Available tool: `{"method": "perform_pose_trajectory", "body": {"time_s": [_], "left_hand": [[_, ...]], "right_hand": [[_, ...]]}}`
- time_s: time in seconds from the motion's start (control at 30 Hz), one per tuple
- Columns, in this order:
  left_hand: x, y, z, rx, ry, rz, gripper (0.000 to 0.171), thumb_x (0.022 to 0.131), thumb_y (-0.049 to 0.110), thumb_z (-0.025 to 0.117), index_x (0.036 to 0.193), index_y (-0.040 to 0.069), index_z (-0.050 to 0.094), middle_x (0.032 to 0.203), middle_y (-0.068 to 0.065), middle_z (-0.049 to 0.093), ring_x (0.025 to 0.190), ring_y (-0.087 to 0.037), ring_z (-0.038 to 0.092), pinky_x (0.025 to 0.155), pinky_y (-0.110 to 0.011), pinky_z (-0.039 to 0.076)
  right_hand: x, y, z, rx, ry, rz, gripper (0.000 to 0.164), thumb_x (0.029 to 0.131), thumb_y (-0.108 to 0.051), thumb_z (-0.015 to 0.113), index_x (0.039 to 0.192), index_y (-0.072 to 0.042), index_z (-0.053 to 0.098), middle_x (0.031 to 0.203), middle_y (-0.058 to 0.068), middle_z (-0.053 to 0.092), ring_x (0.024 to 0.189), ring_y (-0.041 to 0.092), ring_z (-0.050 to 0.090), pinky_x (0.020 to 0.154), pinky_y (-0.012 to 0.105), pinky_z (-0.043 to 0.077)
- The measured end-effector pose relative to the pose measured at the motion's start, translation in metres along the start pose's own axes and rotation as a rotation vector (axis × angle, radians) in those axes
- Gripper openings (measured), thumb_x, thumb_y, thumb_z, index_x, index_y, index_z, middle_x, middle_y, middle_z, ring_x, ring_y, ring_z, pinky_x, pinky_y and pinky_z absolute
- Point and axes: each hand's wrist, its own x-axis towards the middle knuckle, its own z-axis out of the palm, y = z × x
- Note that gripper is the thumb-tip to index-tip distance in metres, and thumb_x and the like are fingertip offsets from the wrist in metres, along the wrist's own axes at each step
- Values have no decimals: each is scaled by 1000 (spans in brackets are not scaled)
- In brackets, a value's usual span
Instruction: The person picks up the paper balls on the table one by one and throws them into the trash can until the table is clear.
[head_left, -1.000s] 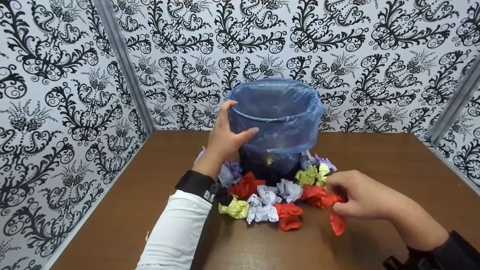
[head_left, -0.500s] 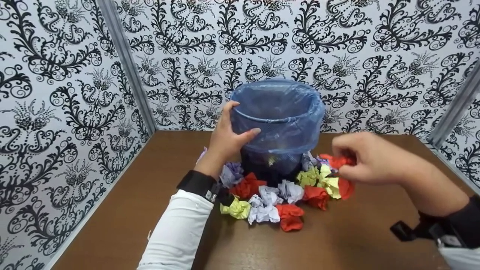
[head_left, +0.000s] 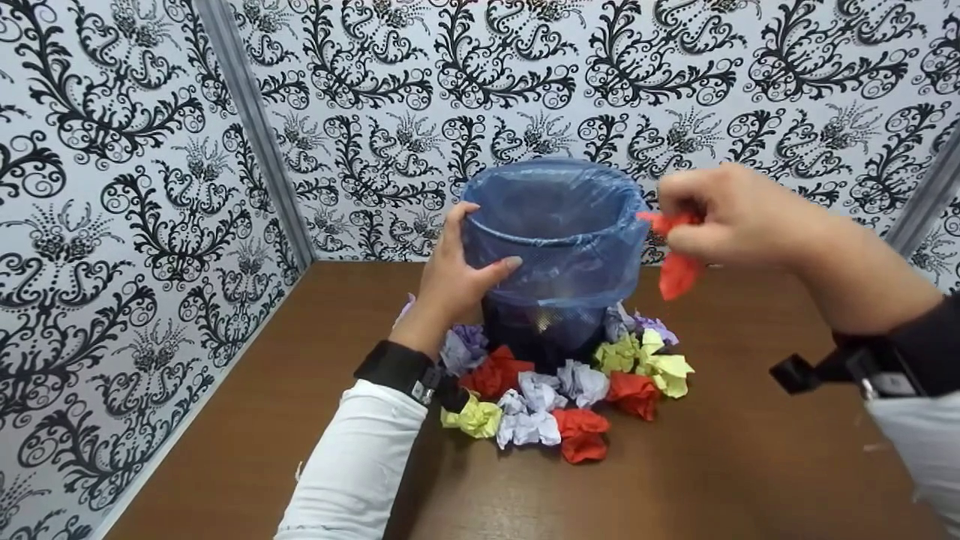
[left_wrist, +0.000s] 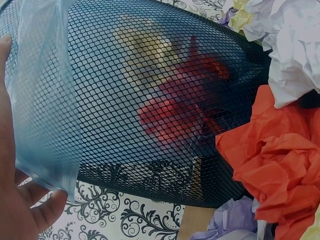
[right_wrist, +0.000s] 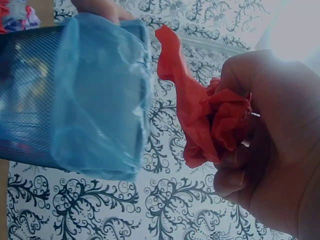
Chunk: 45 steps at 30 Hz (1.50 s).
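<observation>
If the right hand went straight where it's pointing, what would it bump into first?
Probably the blue plastic bag lining the dark mesh bin. The crumpled red paper that the right hand holds would likely touch it first. Depth is unclear, so it might pass above instead.

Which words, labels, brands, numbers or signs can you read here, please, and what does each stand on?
None can be read.
The crumpled papers, blue liner and mesh bin show no lettering.
The walls show only scrollwork.
Pale patches on the wrist straps: too small and blurred to tell.
</observation>
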Motion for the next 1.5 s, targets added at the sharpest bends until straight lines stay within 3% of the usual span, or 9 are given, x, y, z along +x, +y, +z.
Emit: {"method": "perform_pose_trajectory", "body": {"time_s": [0.13, 0.3, 0.37, 0.43, 0.57, 0.97, 1.27, 1.5], "left_hand": [[0, 1, -1, -15, 0, -5, 97, 65, 76, 82, 143, 48, 32, 148, -1, 54, 127, -27, 58, 105, -53, 49], [0, 1, 0, -24, 0, -5, 97, 64, 76, 82, 143, 49, 32, 148, -2, 53, 126, -27, 58, 105, -54, 49], [0, 1, 0, -19, 1, -2, 97, 64, 77, 82, 142, 49, 32, 148, -1, 53, 126, -27, 58, 105, -54, 49], [-1, 1, 0, -17, 4, 5, 96, 65, 76, 82, 142, 48, 32, 148, -2, 53, 127, -26, 58, 105, -53, 49], [-1, 1, 0, -16, 9, 12, 95, 67, 74, 82, 143, 46, 32, 147, -2, 53, 127, -26, 57, 105, -52, 49], [-2, 3, 0, -36, -3, -18, 97, 65, 73, 84, 143, 49, 33, 148, -2, 52, 128, -27, 57, 106, -56, 48], [-2, 1, 0, -40, -4, -22, 97, 65, 73, 84, 143, 49, 32, 149, -1, 51, 129, -26, 56, 108, -54, 47], [-1, 0, 0, -27, 1, 3, 97, 67, 72, 84, 145, 44, 32, 150, -2, 50, 130, -26, 55, 108, -53, 47]], "right_hand": [[17, -2, -10, -36, 60, 48, 18, 89, 4, 61, 79, -8, 52, 77, 5, 70, 63, 13, 74, 37, 24, 38], [34, -2, -18, -166, 186, 57, 17, 85, 0, 68, 79, -10, 55, 75, 5, 57, 59, 10, 51, 43, 22, 38], [40, -2, -20, -177, 213, 53, 16, 83, -1, 70, 78, -9, 56, 76, 5, 56, 59, 12, 46, 44, 22, 40], [46, -1, -21, -182, 226, 63, 14, 83, -4, 72, 80, -9, 59, 80, 4, 60, 60, 13, 51, 46, 21, 45], [58, -1, -22, -198, 241, 115, 9, 83, -9, 73, 82, -9, 63, 85, 5, 67, 65, 15, 57, 50, 21, 49], [88, 5, -14, -225, 213, 205, 10, 83, -15, 70, 86, -9, 62, 95, 6, 65, 80, 21, 57, 60, 24, 51], [100, 10, -7, -178, 251, 223, 13, 81, -14, 70, 87, -8, 61, 93, 7, 63, 81, 21, 55, 61, 24, 49], [103, 12, -2, -139, 260, 268, 19, 82, -18, 72, 97, -10, 65, 97, 8, 66, 84, 22, 60, 66, 23, 52]]}}
